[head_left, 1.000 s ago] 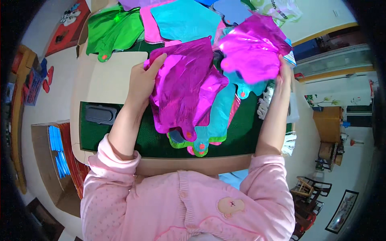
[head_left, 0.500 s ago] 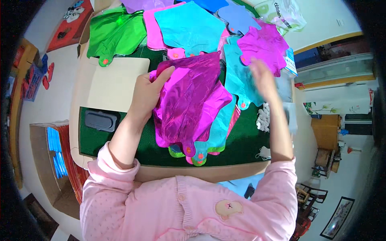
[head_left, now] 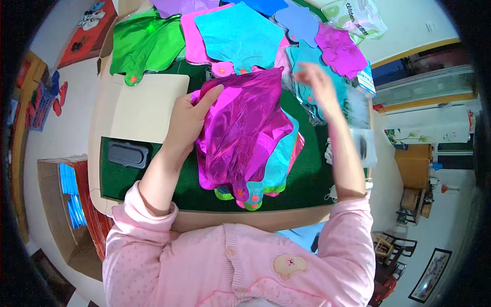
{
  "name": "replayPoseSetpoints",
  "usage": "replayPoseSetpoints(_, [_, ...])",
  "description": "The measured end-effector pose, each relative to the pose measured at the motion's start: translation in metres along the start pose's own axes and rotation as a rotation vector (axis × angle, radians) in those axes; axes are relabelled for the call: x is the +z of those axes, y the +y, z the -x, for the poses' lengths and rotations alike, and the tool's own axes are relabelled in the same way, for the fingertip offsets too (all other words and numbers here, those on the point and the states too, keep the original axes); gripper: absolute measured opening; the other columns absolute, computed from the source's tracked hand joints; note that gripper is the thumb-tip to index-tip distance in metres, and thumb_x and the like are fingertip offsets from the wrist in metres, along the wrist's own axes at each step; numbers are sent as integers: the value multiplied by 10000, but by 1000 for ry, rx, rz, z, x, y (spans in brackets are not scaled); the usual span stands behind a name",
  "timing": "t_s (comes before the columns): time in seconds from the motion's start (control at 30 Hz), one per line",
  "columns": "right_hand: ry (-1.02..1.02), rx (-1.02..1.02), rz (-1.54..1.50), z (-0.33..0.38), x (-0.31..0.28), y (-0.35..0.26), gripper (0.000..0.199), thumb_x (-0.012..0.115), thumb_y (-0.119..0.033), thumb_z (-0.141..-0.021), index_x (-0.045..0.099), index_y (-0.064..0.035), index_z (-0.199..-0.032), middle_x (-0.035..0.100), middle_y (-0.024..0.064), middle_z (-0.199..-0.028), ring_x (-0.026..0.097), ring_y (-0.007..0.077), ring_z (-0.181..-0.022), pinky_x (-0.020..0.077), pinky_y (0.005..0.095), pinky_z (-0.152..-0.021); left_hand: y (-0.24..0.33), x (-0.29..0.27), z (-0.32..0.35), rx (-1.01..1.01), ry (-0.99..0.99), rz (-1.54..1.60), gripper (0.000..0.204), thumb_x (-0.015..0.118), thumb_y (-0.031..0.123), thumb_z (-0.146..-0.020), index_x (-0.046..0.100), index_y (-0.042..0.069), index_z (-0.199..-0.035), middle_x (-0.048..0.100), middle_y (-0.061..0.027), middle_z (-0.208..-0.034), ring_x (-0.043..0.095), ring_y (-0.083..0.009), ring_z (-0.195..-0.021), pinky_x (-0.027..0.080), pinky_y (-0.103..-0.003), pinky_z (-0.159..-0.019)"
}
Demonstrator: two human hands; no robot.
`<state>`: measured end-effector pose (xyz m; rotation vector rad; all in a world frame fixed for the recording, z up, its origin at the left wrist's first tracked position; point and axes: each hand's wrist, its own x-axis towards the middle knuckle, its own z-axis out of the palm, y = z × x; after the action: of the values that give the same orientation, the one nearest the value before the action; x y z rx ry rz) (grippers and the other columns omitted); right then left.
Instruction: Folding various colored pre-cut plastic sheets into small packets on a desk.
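My left hand [head_left: 189, 120] grips the left edge of a stack of flat foil balloons, thumb on the shiny magenta balloon [head_left: 245, 128] that lies on top. Teal, pink and green balloons [head_left: 279, 166] stick out beneath it. The stack rests on a dark green mat [head_left: 307, 179]. My right hand [head_left: 317, 84] is blurred, holds nothing and hovers with fingers apart just right of the stack, over a teal balloon [head_left: 304, 56]. A smaller magenta balloon [head_left: 340, 50] lies beyond it at the far right.
Green [head_left: 146, 41], pink [head_left: 192, 36], teal [head_left: 240, 33] and blue [head_left: 296, 20] balloons are spread along the table's far side. A beige board [head_left: 143, 107] and a dark grey tray [head_left: 128, 153] lie left. A plastic bag [head_left: 358, 18] sits far right. A cardboard box [head_left: 66, 204] stands on the floor.
My right hand carried a magenta balloon off the stack, laid it at the far right and let go; it now moves back, holding nothing. My left hand stayed on the stack.
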<state>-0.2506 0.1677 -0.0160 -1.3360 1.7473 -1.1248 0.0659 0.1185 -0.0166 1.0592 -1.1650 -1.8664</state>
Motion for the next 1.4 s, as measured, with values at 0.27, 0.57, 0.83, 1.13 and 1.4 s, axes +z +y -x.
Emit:
replayPoseSetpoints(0.27, [-73, 182, 32, 65, 33, 16, 102, 601, -36, -844, 632, -20, -939, 634, -21, -832, 546, 47, -749, 435, 208, -697, 24, -12, -7, 280, 187, -185, 260, 644, 304, -839, 670, 55, -769, 559, 56, -643, 462, -39, -564, 366, -207, -529])
replayPoseSetpoints(0.57, [-386, 239, -83, 93, 6, -4, 134, 594, -52, -854, 622, 9, -970, 628, -32, -852, 526, 29, -746, 435, 205, -681, 107, -160, -104, 384, 349, -628, 374, 653, 373, -813, 666, 1, -849, 618, -16, -752, 537, -77, -678, 419, -230, -639])
replayPoseSetpoints(0.83, [-270, 127, 213, 96, 21, -2, 95, 633, -101, -820, 601, -13, -809, 476, -59, -629, 409, 31, -616, 352, 227, -534, 117, -90, -85, 433, 220, -247, 365, 631, 289, -849, 614, 6, -1079, 652, -51, -939, 601, -110, -801, 472, -250, -735])
replayPoseSetpoints(1.13, [153, -137, 212, 86, 46, -27, 234, 628, -32, -807, 588, -54, -1037, 570, -14, -864, 511, 57, -765, 401, 197, -658, 128, -9, -76, 249, -309, 470, 407, 568, 320, -884, 534, 42, -1180, 617, -80, -1075, 604, -182, -925, 482, -350, -822])
replayPoseSetpoints(1.4, [177, -140, 203, 106, 65, -14, 137, 602, -28, -821, 610, -33, -958, 579, 16, -838, 537, 81, -762, 409, 217, -647, 39, -16, -199, 545, 328, -862, 412, 619, 387, -819, 660, 2, -959, 668, -163, -895, 640, -273, -806, 473, -382, -742])
